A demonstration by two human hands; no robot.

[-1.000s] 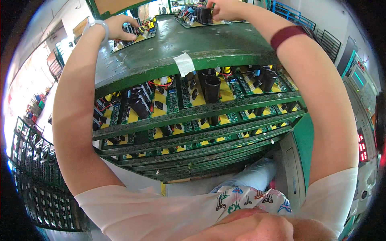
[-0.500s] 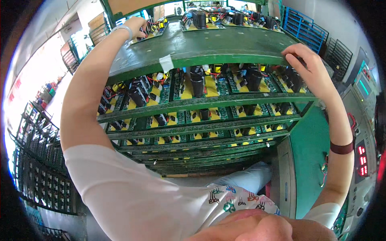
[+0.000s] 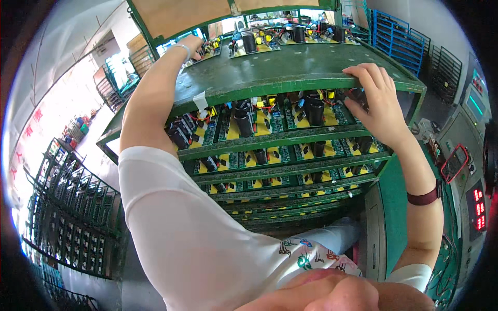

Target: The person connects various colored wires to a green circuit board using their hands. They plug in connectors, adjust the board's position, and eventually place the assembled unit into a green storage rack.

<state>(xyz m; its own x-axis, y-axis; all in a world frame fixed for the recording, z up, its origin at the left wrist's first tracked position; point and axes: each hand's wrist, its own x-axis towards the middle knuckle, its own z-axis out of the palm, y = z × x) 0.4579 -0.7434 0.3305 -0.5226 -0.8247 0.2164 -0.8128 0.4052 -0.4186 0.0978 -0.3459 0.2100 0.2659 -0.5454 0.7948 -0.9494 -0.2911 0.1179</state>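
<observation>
At the far left of the green rack's top shelf [image 3: 270, 67], my left hand [image 3: 192, 46] is closed at the near-left side of a circuit board [image 3: 211, 49] carrying yellow and dark parts. Its fingertips are partly hidden behind the hand. My right hand [image 3: 376, 101] grips the shelf's front edge toward the right, fingers over the top and thumb below. Farther right on that shelf sit more boards, one with a big black cylinder [image 3: 249, 42] and others behind it [image 3: 298, 35].
Lower tiers hold rows of similar boards [image 3: 241, 122]. A white tag [image 3: 200, 100] hangs on the front edge. Dark racks [image 3: 72, 217] full of boards stand at left, a blue rack [image 3: 397, 39] at back right. Instruments with a red display [image 3: 478, 210] line the right.
The view has shifted, so the rack sits farther right and its corner shows. My right hand has slid left along the edge, its thumb now below. My left hand stays at the board.
</observation>
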